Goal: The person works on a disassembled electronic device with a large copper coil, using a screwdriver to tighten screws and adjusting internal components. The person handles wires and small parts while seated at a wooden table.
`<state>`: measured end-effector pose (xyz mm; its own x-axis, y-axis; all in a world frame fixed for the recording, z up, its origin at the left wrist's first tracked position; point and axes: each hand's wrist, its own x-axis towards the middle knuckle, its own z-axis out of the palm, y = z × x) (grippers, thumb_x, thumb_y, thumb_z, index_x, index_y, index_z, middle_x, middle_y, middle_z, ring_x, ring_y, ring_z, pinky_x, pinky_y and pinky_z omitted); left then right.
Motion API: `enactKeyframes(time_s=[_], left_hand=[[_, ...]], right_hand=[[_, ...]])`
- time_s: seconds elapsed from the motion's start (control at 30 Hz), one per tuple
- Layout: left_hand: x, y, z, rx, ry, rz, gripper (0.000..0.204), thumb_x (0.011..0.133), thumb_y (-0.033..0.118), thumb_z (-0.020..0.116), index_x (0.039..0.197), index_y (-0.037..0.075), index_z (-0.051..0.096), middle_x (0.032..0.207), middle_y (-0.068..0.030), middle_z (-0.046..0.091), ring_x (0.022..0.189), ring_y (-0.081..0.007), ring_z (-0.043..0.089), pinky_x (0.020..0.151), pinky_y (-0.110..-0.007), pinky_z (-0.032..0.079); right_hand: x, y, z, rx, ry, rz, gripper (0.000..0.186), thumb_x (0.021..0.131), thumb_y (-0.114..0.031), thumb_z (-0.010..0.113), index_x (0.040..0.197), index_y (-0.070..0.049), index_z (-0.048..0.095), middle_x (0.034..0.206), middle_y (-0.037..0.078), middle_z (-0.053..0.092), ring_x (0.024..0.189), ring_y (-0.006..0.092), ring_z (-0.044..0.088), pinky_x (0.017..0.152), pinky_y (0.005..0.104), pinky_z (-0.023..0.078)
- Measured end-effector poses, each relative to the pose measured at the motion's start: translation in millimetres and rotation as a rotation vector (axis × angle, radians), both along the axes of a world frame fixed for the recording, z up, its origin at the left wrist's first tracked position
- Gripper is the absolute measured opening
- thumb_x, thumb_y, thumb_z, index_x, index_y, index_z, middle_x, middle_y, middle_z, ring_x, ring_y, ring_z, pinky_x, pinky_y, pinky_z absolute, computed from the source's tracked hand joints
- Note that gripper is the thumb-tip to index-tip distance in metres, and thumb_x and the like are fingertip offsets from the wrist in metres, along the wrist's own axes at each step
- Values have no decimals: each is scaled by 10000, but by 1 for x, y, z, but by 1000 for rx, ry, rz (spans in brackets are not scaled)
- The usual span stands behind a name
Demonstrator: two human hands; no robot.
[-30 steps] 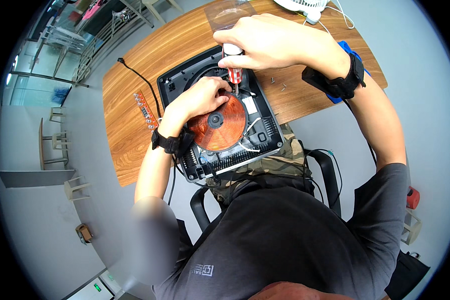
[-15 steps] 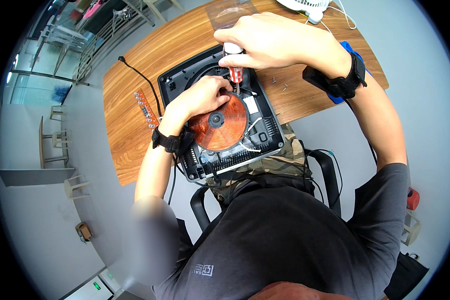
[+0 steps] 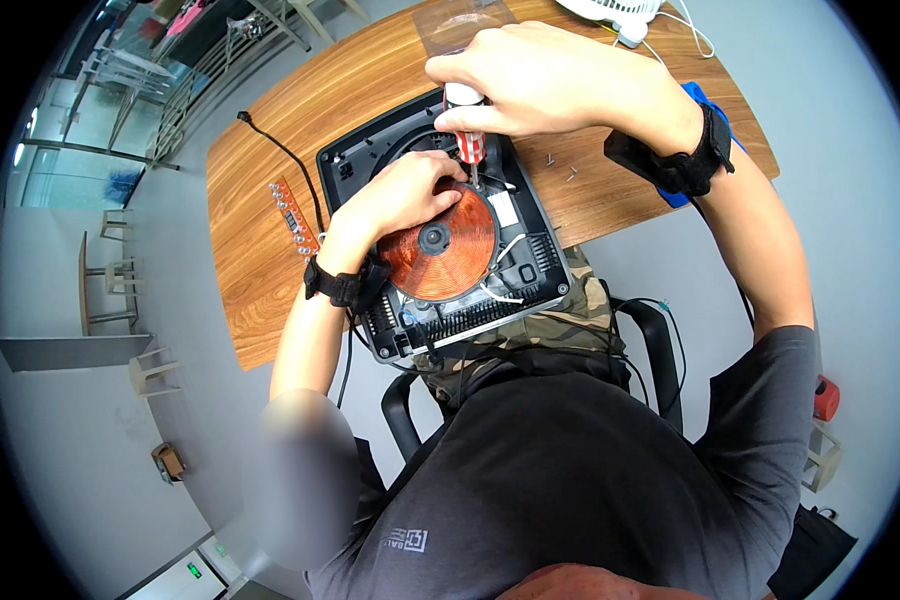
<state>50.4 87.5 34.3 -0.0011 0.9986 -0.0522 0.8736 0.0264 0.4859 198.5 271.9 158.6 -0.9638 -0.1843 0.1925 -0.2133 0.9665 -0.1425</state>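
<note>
An opened induction cooker (image 3: 545,262) lies partly on the table with its near end over my lap. Its round copper coil (image 3: 460,255) is exposed in the black housing. My right hand (image 3: 500,85) grips a screwdriver (image 3: 471,148) with a red-and-white handle, held upright. The shaft points down at the coil's far edge; the exact contact of its tip is too small to make out. Just left of the shaft, my left hand (image 3: 410,190) holds the far left side of the coil, fingers curled and thumb on the windings. Those fingertips are partly hidden.
Loose screws (image 3: 572,173) lie on the wooden table (image 3: 255,240) right of the cooker. An orange circuit board (image 3: 292,218) and a black plug cord (image 3: 275,143) are at its left. Farther back are a clear sheet (image 3: 450,30) and a white fan (image 3: 615,12). Something blue lies under my right wrist.
Almost nothing differs. The screwdriver and my right hand have shifted very slightly; my left hand stays on the coil.
</note>
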Motion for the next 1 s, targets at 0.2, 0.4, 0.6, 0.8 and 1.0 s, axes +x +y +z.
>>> enactKeyframes(time_s=[0.2, 0.4, 0.6, 0.8, 1.0], left_hand=[[-1, -2, -1, 16, 9, -9, 252, 881, 95, 728, 1097, -35, 730, 1094, -214, 743, 1026, -396, 698, 938, -445, 550], [0, -2, 1, 5, 12, 5, 262, 885, 104, 727, 1109, -32, 735, 1119, -205, 744, 1046, -388, 697, 967, -437, 546], [0, -3, 1, -7, 32, 6, 266, 903, 152, 731, 1106, -20, 746, 1127, -196, 736, 1083, -383, 687, 997, -441, 536], [4, -4, 31, 79, 42, 91, 290, 886, 149, 763, 1133, -1, 741, 1125, -194, 735, 1061, -380, 701, 970, -443, 550], [15, 11, 55, 379, -103, 174, 377, 836, 252, 874, 1128, 54, 742, 734, -41, 584, 615, -126, 485, 591, -305, 433]], right_hand=[[-2, 0, -2, -11, -2, 11, 419, 1012, -460, 642, 1052, -43, 647, 844, 200, 714, 854, 419, 717, 736, 511, 560], [-1, 1, -1, 18, 13, 8, 423, 1006, -464, 650, 1041, -43, 648, 850, 201, 713, 859, 417, 717, 735, 509, 562], [-3, 0, -4, 24, 15, 12, 417, 998, -454, 662, 1030, -38, 645, 815, 196, 705, 827, 418, 715, 723, 507, 564], [-12, -4, -15, 50, 92, 79, 467, 993, -472, 659, 985, -5, 659, 762, 198, 683, 771, 415, 708, 703, 490, 570], [-14, -1, -7, 194, 35, -5, 569, 976, -543, 644, 947, 23, 692, 767, 222, 687, 770, 392, 723, 705, 473, 578]])
